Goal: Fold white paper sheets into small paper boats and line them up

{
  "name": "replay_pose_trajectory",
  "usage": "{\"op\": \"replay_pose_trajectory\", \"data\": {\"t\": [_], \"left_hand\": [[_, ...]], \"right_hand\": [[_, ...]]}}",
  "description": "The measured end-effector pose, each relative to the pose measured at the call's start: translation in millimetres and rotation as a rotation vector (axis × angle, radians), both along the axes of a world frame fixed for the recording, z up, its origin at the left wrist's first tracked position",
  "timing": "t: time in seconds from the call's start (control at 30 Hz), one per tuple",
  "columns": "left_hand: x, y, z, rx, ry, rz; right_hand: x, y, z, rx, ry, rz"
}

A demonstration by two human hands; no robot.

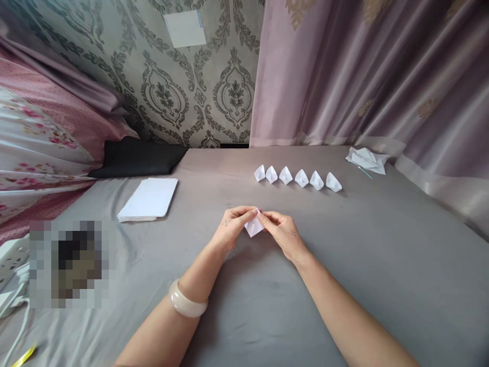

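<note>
A small folded white paper, diamond-shaped with one corner pointing towards me, is held up between both hands. My left hand pinches its upper left edge, thumb on the near face. On the other side my right hand grips the upper right edge, also with the thumb in front. The fingers behind the paper are mostly hidden. Beyond my hands, several folded white paper boats stand in a row on the grey cloth.
To the left lies a stack of white paper, with a folded black cloth behind it. More folded papers and a thin teal stick lie at the far right. A power strip with cables sits at the left edge.
</note>
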State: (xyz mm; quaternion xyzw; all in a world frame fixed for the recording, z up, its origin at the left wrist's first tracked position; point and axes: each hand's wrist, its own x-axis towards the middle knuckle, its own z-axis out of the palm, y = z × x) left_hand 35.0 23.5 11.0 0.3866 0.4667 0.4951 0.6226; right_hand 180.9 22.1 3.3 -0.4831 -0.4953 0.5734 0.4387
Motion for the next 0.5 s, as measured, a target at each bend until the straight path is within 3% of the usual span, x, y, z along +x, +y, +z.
{"op": "replay_pose_trajectory", "data": {"t": [0.3, 0.5], "left_hand": [[0, -1, 1.1, 0.018, 0.048, -0.027], [-2, 0, -0.7, -0.083, 0.018, -0.078]], "right_hand": [[8, 4, 5.4, -0.106, 0.040, 0.077], [13, 9, -0.3, -0.245, 0.153, 0.015]]}}
